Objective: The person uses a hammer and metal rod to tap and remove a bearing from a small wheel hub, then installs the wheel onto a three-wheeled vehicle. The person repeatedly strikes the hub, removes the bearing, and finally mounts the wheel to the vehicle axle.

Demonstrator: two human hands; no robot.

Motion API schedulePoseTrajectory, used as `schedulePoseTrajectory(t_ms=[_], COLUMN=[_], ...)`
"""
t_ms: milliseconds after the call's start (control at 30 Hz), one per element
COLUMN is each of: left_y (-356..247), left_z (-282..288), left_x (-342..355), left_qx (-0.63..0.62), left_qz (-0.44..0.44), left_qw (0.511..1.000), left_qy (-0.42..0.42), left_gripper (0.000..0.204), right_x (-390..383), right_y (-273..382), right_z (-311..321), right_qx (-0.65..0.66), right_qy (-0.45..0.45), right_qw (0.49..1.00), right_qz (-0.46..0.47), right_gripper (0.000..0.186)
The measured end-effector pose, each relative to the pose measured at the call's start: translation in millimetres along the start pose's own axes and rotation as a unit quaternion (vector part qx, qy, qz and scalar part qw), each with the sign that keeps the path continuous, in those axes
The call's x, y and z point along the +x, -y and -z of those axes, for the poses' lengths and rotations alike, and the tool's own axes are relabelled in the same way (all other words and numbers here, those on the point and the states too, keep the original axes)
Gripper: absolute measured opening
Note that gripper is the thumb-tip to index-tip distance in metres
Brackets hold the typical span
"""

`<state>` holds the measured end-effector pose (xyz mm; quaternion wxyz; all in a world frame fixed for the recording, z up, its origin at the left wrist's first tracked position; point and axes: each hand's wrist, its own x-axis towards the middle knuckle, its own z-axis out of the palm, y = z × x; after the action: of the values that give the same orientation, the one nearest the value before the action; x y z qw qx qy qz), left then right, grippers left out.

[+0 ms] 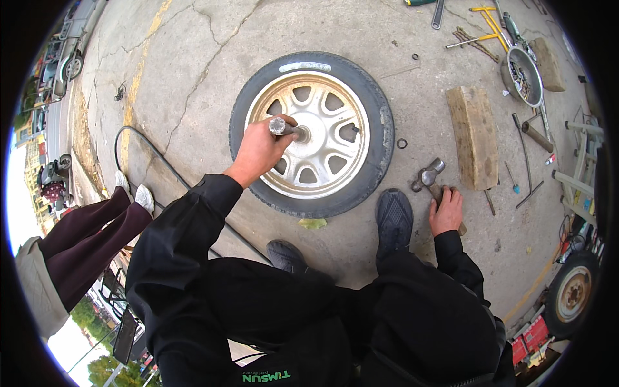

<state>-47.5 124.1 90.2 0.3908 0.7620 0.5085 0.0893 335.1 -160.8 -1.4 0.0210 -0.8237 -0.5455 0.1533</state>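
Observation:
A small wheel with a silver spoked rim [325, 138] and black tyre [383, 151] lies flat on the concrete in front of me. My left hand [259, 149] is closed round a thick metal bar [277, 126], whose blunt, worn end points up toward me. The bar's lower end is near the wheel's hub; whether it touches I cannot tell. To the right of the wheel, my right hand [447, 214] is wrapped over the handle of a hammer [430, 174]. The hammer's steel head is at or just above the ground.
A wooden block [474, 138] lies right of the wheel, near a metal ring [402, 143]. Farther right are a metal bowl [523, 76] of small parts, several rods and a spare wheel [572, 293]. A black hose [171, 171] curves at left, near a standing person [97, 235].

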Motion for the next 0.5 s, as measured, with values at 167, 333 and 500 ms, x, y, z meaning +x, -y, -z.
schedulePoseTrajectory(t_ms=[167, 333, 500], left_y=[2.3, 4.6, 4.7], left_z=[-0.6, -2.0, -2.6], left_x=[3.3, 4.5, 1.3], left_qx=[0.006, -0.001, -0.003], left_qz=[-0.001, 0.019, -0.017], left_qw=[1.000, 1.000, 1.000], left_qy=[-0.004, -0.001, -0.011], left_gripper=[0.021, 0.021, 0.020], right_x=[-0.6, -1.2, 0.1], right_y=[-1.4, -3.1, -2.4], right_z=[-0.8, -3.8, -3.4], right_qx=[-0.004, -0.020, -0.018], right_qy=[-0.002, -0.027, -0.026], right_qw=[1.000, 0.999, 0.999], right_qz=[0.003, 0.019, 0.016], right_gripper=[0.050, 0.049, 0.049])
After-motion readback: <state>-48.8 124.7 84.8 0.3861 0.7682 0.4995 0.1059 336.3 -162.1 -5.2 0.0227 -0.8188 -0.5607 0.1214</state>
